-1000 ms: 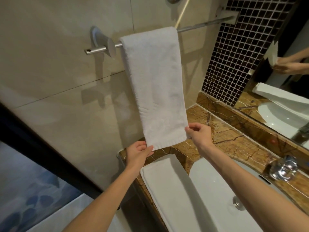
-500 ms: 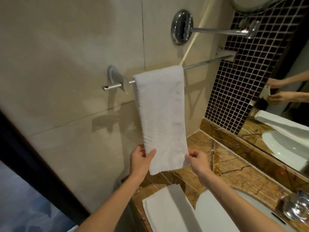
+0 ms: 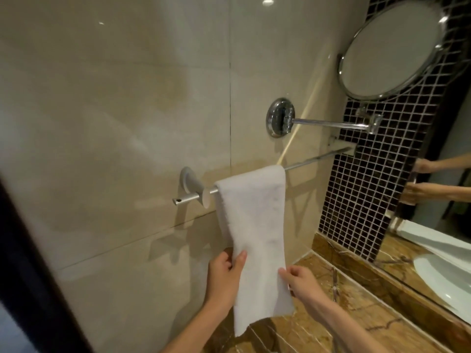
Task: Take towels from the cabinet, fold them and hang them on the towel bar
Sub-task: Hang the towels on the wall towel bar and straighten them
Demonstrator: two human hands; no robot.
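Observation:
A folded white towel [image 3: 256,225] hangs over the metal towel bar [image 3: 316,159] on the beige tiled wall. My left hand [image 3: 225,275] grips the towel's left edge, thumb on the front. On the other side my right hand [image 3: 300,282] pinches the right edge at about the same height. The towel's lower end hangs below both hands, over the counter.
A round chrome mirror [image 3: 392,50] on a swing arm [image 3: 328,123] juts out above the bar. A brown marble counter [image 3: 356,314] runs below, beside the dark mosaic wall [image 3: 356,200] and a large wall mirror [image 3: 443,212]. A dark door frame [image 3: 30,276] stands at left.
The view has tilted up, so the sink and the second towel on the counter have left the frame. Both hands have moved from the towel's bottom corners higher up its side edges.

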